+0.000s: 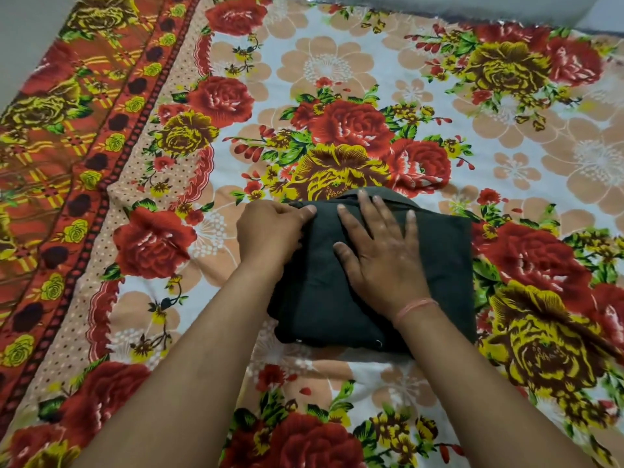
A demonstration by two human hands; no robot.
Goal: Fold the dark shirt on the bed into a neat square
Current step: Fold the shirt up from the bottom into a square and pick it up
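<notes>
Dark shirt (442,265), folded nearly square, lies on a floral bedsheet (337,62), collar edge pointing away. Right hand (378,255) presses it with flat, spread fingers; left hand (270,231) pinches its far-left corner with curled fingers.

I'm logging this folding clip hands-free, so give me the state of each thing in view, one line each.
dark shirt: folded into a compact, roughly square bundle, lying on the sheet.
left hand: fingers curled, gripping the shirt's left edge.
right hand: flat, fingers spread, pressing on top of the shirt.
floral bedsheet: spread out under the shirt.
thread band: worn on the right wrist.
</notes>
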